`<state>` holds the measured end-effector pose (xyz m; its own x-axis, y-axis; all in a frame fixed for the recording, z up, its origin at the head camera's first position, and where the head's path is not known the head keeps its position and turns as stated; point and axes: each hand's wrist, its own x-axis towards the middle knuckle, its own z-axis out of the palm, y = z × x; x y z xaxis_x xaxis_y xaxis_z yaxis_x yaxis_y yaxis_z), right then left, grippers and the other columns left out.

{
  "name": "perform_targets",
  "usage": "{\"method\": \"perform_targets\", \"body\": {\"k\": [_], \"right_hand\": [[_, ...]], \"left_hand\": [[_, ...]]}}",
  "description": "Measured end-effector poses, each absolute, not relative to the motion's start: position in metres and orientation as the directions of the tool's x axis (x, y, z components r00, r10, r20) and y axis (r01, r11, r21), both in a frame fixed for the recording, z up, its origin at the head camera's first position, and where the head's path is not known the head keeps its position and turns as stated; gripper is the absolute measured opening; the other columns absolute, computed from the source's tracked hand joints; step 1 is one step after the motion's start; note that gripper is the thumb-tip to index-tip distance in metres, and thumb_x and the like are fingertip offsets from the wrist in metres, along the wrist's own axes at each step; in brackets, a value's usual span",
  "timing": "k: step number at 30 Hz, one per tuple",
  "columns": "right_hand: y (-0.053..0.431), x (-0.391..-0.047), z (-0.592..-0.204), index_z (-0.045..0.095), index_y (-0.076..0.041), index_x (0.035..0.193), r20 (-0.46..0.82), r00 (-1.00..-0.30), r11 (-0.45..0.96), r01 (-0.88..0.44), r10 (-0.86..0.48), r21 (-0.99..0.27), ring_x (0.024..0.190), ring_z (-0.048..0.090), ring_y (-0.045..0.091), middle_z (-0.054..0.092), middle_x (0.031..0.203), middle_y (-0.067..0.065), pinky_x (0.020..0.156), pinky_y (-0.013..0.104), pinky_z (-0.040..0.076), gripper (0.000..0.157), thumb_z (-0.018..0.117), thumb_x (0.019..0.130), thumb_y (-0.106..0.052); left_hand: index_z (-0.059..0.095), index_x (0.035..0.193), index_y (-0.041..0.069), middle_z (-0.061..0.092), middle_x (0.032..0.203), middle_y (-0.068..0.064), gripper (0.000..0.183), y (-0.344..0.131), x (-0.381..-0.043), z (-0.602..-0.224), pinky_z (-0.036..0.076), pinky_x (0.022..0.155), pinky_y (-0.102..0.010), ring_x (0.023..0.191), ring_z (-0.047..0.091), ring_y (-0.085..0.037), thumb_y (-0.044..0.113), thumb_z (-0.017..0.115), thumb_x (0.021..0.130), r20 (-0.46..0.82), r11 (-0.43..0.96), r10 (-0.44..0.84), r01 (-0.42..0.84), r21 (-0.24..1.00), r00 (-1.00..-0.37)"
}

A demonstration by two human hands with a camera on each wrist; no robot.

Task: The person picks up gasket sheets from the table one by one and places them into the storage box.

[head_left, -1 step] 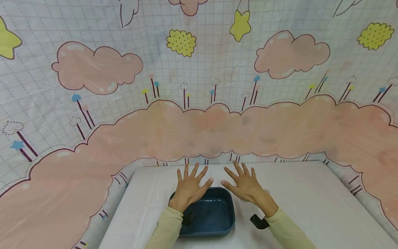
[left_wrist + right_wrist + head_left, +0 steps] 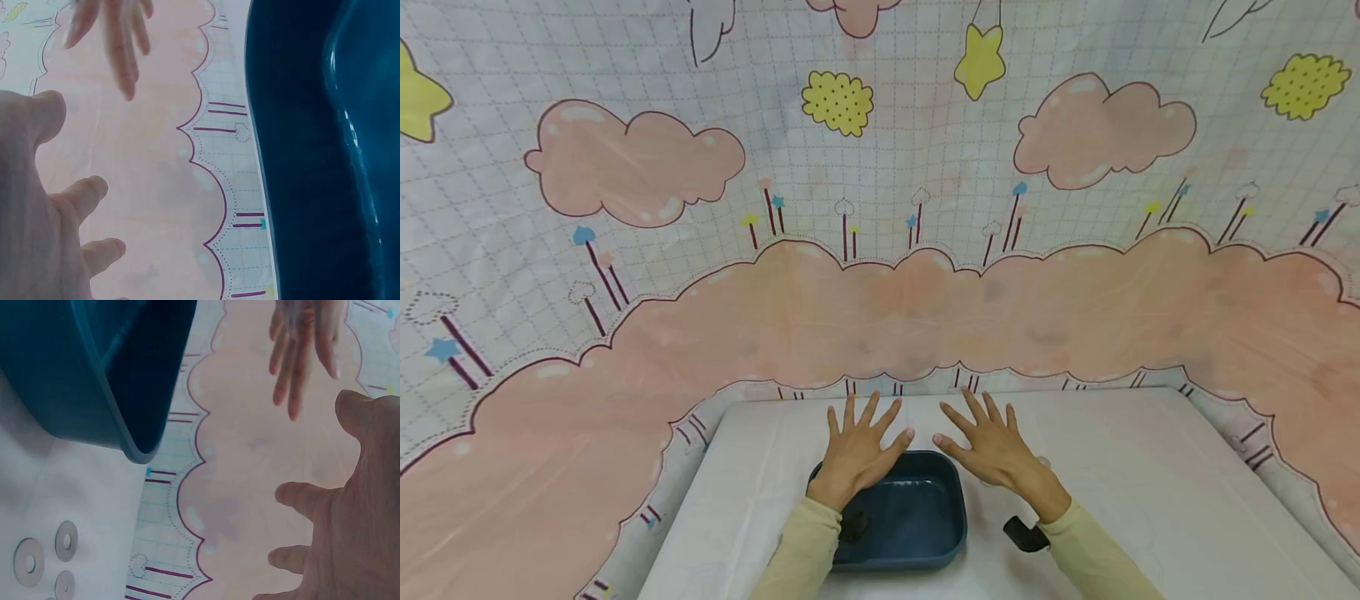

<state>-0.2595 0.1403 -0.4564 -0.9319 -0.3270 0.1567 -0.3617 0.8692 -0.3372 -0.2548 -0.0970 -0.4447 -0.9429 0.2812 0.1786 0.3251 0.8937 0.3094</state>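
Where the left grip [image 2: 859, 458] hangs: over the far left corner of the tub [image 2: 917, 527] as the head view sees it, its fingers spread well apart and its thumb turned inward.
Right grip [image 2: 992, 450]: raised to the right of the tub, its fingers likewise fanned apart, with a gap between its thumb tip and the other thumb's.
Blue tub: on the tabletop [image 2: 737, 467], below and to the near right of the left grip, opening upward (one far corner is hidden by that grip).
Flat rings [image 2: 39, 574]: at least three, lying close together on the tabletop below the right grip, on its side of the tub (mostly covered in the head view).
Black piece [image 2: 1026, 535]: just beside the right wrist, toward the person.
Sleeves [image 2: 805, 546]: pale green, running back from both grips.
Printed cloth [image 2: 925, 317]: beyond both grips, with pink clouds and yellow stars.
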Motion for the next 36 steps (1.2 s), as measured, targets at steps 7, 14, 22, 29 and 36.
{"method": "perform_targets", "body": {"k": [7, 14, 22, 29, 36], "right_hand": [[0.141, -0.257, -0.459, 0.04, -0.027, 0.151, 0.157, -0.936, 0.871, -0.352, -0.316, -0.343, 0.148, 0.016, 0.049, 0.02, 0.163, 0.016, 0.111, 0.075, 0.007, 0.067, 0.042, 0.095, -0.065], [0.147, -0.254, -0.462, 0.04, -0.027, 0.151, 0.179, -0.937, 0.876, -0.346, -0.301, -0.337, 0.148, 0.015, 0.048, 0.021, 0.163, 0.015, 0.111, 0.075, 0.006, 0.069, 0.044, 0.094, -0.064], [0.157, -0.25, -0.467, 0.039, -0.027, 0.151, 0.208, -0.934, 0.879, -0.345, -0.289, -0.328, 0.148, 0.016, 0.049, 0.021, 0.163, 0.015, 0.11, 0.075, 0.007, 0.068, 0.044, 0.094, -0.064], [0.17, -0.248, -0.474, 0.042, -0.026, 0.15, 0.249, -0.933, 0.89, -0.331, -0.259, -0.314, 0.148, 0.02, 0.046, 0.027, 0.161, 0.014, 0.11, 0.075, 0.009, 0.068, 0.046, 0.094, -0.063], [0.184, -0.246, -0.481, 0.041, -0.022, 0.15, 0.281, -0.931, 0.885, -0.321, -0.231, -0.337, 0.145, 0.026, 0.046, 0.032, 0.159, 0.016, 0.109, 0.075, 0.014, 0.067, 0.048, 0.095, -0.058]], "left_hand": [[0.036, 0.152, 0.032, 0.025, 0.162, -0.009, 0.069, -0.099, -0.252, -0.447, 0.004, 0.112, -0.073, 0.149, 0.009, -0.048, 0.07, 0.03, 0.095, 0.168, 0.895, 0.276, 0.317, 0.313, -0.946], [0.036, 0.152, 0.033, 0.026, 0.162, -0.01, 0.068, -0.099, -0.249, -0.45, 0.006, 0.112, -0.073, 0.149, 0.009, -0.048, 0.07, 0.032, 0.095, 0.188, 0.898, 0.281, 0.327, 0.294, -0.941], [0.035, 0.152, 0.034, 0.025, 0.162, -0.009, 0.068, -0.102, -0.243, -0.452, 0.004, 0.113, -0.072, 0.15, 0.008, -0.047, 0.07, 0.034, 0.094, 0.194, 0.899, 0.272, 0.321, 0.299, -0.942], [0.035, 0.152, 0.034, 0.024, 0.163, -0.008, 0.069, -0.112, -0.237, -0.457, 0.003, 0.114, -0.071, 0.15, 0.009, -0.045, 0.07, 0.036, 0.094, 0.215, 0.9, 0.237, 0.297, 0.318, -0.947], [0.037, 0.152, 0.033, 0.026, 0.162, -0.009, 0.068, -0.126, -0.232, -0.462, 0.013, 0.114, -0.069, 0.15, 0.015, -0.043, 0.068, 0.038, 0.094, 0.222, 0.9, 0.204, 0.272, 0.341, -0.953]]}}
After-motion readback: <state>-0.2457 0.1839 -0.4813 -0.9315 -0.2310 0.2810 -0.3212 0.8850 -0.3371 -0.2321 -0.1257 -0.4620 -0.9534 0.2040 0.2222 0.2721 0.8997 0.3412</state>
